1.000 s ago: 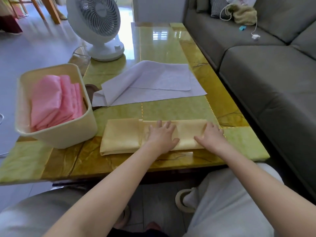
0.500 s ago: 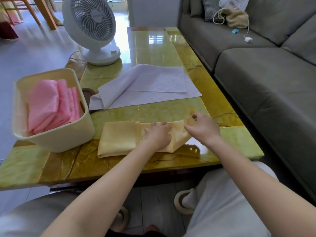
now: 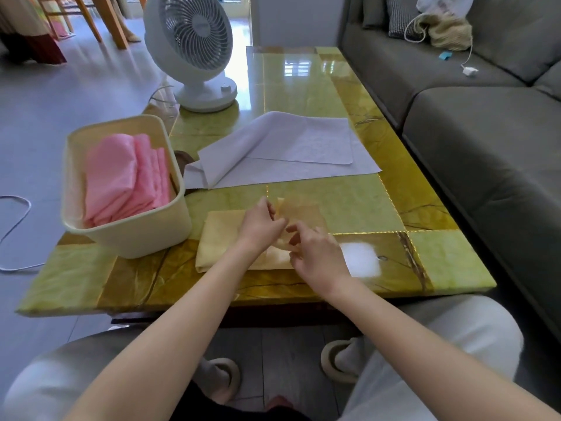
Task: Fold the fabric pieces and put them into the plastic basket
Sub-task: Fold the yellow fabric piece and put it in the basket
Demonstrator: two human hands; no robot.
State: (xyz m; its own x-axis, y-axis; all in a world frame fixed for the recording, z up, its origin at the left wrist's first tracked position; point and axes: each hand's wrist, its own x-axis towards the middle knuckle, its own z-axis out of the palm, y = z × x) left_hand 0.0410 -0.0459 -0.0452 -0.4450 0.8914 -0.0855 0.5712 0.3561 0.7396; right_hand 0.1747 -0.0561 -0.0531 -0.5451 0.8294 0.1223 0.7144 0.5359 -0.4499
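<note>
A yellow fabric piece (image 3: 223, 235) lies partly folded near the front edge of the green-yellow table (image 3: 349, 202). Its right end is lifted and turned leftward over the middle. My left hand (image 3: 262, 227) pinches the raised flap at its upper corner. My right hand (image 3: 315, 253) grips the flap's lower edge beside it. A cream plastic basket (image 3: 136, 238) stands on the table's left, holding folded pink fabric (image 3: 121, 177). A white fabric piece (image 3: 288, 147) lies loosely spread behind the yellow one.
A white desk fan (image 3: 194, 47) stands at the table's back left, its cable on the floor. A grey sofa (image 3: 485, 132) runs along the right side. My knees and slippers are below the table's front edge.
My right hand lifted the yellow fabric's right end and carried it leftward over the middle. My left hand rose from pressing flat and took the flap's corner.
</note>
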